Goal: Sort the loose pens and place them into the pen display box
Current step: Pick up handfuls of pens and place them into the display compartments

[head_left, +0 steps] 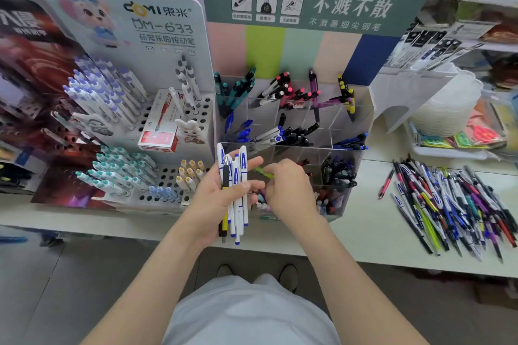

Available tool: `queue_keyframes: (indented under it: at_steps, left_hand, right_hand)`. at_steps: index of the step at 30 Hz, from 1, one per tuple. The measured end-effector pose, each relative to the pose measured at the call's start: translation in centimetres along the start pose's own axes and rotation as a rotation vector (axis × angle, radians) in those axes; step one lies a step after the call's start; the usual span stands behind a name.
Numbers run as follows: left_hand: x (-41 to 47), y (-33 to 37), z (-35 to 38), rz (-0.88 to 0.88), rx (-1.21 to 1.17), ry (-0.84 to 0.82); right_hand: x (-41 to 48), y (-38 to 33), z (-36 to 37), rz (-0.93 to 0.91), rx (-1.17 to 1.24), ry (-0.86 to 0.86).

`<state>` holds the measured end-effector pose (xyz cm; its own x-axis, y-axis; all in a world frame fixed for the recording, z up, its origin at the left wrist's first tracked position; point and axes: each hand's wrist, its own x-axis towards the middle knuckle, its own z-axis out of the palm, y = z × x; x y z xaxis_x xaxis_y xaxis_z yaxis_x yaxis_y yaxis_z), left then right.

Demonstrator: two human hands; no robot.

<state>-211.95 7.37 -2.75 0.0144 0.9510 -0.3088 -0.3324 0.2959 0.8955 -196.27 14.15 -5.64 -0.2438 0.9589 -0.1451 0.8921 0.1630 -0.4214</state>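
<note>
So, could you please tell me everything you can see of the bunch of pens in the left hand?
The bunch of pens is several white, plastic-looking barrels printed with a blue letter A and blue bands, blue at the lower tips, plus one black-and-yellow pen. They stand roughly upright and slightly fanned, gripped in the left hand, whose thumb lies across their front. They are held in front of the clear display box.

The person wears a pale grey-white top (252, 316) and dark shoes (288, 274); the left hand (218, 202), right hand (288, 190) and both forearms (145, 283) are bare.
</note>
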Motion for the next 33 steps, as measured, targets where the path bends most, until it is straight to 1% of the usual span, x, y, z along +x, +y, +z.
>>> queue_keyframes:
  at_steps: [2,3,5,6,7,8,10,11,12,14,16,18,21,23,24,26,28,30,31,33]
  left_hand:
    - [0.0,0.2,0.2,-0.003,-0.038,-0.027]
    - [0.1,0.3,0.4,-0.002,-0.049,-0.034]
    - [0.3,0.5,0.8,0.010,-0.071,-0.020]
    - [0.4,0.5,1.1,0.018,-0.085,-0.002]
    - [0.6,0.5,1.4,0.029,-0.102,0.016]
    - [0.8,0.5,1.7,0.039,-0.121,0.028]
    - [1.2,0.7,2.3,0.055,-0.147,0.033]
    - [1.4,0.7,2.5,0.060,-0.154,0.031]
    - [1.7,0.8,2.8,0.062,-0.160,0.030]
    - [2.0,0.9,3.3,0.056,-0.173,0.028]
    - [2.1,0.8,3.7,0.035,-0.169,0.027]
    - [2.3,0.7,3.9,0.006,-0.172,0.052]
    - [2.5,0.4,3.9,-0.029,-0.217,0.110]
    - [2.4,0.5,3.9,-0.041,-0.227,0.130]
    - [2.4,0.6,3.8,-0.041,-0.206,0.136]
    - [2.3,0.7,3.8,-0.033,-0.129,0.134]
    - [2.2,0.8,4.0,-0.044,-0.093,0.107]
    - [2.0,1.0,4.3,-0.084,-0.067,0.035]
    - [1.8,1.0,4.5,-0.101,-0.020,-0.010]
    - [1.6,0.8,4.7,-0.111,0.076,-0.065]
  right_hand:
    - [0.7,0.0,0.1,-0.035,0.041,-0.004]
    - [0.6,0.1,0.1,-0.058,0.047,0.044]
    - [-0.3,0.5,-0.2,-0.078,0.112,0.276]
    - [-1.3,0.4,-0.7,-0.045,0.220,0.375]
    - [-2.4,0.3,-1.4,0.016,0.382,0.402]
    - [-3.5,0.0,-2.0,0.091,0.569,0.346]
    - [-5.5,-0.9,-2.8,0.184,0.910,0.120]
    - [-6.4,-1.1,-2.9,0.198,1.003,0.031]
    - [-7.0,-1.2,-3.0,0.196,1.041,-0.007]
    - [-7.5,-1.0,-2.8,0.190,1.007,0.038]
    - [-7.4,-0.6,-3.1,0.152,0.917,0.151]
    - [-7.2,-0.4,-3.5,0.148,0.935,0.337]
    - [-7.0,-0.3,-4.8,0.197,1.086,0.642]
    - [-7.0,-0.3,-5.5,0.182,1.113,0.777]
    - [-6.8,-0.1,-5.6,0.162,1.087,0.812]
    - [-6.2,0.5,-5.6,0.103,0.988,0.785]
    - [-5.3,0.8,-5.4,0.035,0.861,0.644]
    - [-4.3,0.7,-5.2,-0.014,0.749,0.457]
    - [-3.9,0.4,-5.1,-0.027,0.691,0.393]
    - [-3.1,0.2,-4.4,-0.017,0.542,0.339]
